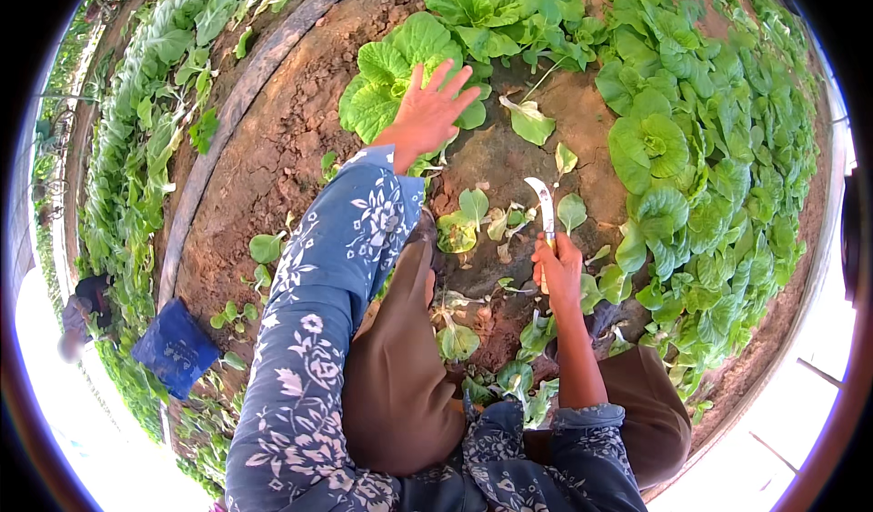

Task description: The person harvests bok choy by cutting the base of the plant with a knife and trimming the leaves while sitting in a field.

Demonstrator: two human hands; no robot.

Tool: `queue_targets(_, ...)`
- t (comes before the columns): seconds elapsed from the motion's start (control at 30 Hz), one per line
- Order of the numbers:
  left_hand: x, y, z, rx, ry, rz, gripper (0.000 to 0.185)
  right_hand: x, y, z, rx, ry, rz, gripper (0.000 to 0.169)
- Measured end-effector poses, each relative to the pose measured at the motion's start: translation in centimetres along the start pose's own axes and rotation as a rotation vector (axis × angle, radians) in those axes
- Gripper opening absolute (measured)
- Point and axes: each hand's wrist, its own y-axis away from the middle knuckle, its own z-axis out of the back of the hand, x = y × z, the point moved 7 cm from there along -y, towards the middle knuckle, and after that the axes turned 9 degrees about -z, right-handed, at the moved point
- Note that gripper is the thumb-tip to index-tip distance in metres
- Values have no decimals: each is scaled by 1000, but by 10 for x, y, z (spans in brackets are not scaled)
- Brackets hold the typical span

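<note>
My left hand, fingers spread, reaches over a leafy green plant rooted in brown soil; whether the palm touches the leaves cannot be told. In my right hand is the handle of a small knife with a curved blade, its tip pointing up and to the left. Around the knife, cut and loose leaves lie on the ground, among them a pale-stemmed leaf and a yellowing spotted leaf. Another leafy plant grows just beyond the one under my left hand.
A dense bed of leafy greens lies to the right. A grey hose curves along the left, with another row of greens beyond it. Near the hose's lower end is a blue bag. Another person is at the far left.
</note>
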Motion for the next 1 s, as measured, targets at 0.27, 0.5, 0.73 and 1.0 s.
queue_targets(0.27,91,64,-37,-3,56,246,51,52,-87,-98,125,260,208,22)
queue_targets(0.5,106,71,-51,-148,233,321,41,70,-153,-204,79,462,363,21)
queue_targets(0.73,101,71,-44,-202,277,321,33,65,-183,-221,-8,590,414,21)
queue_targets(1.0,113,80,-59,-277,426,414,26,66,-201,-220,69,678,458,18)
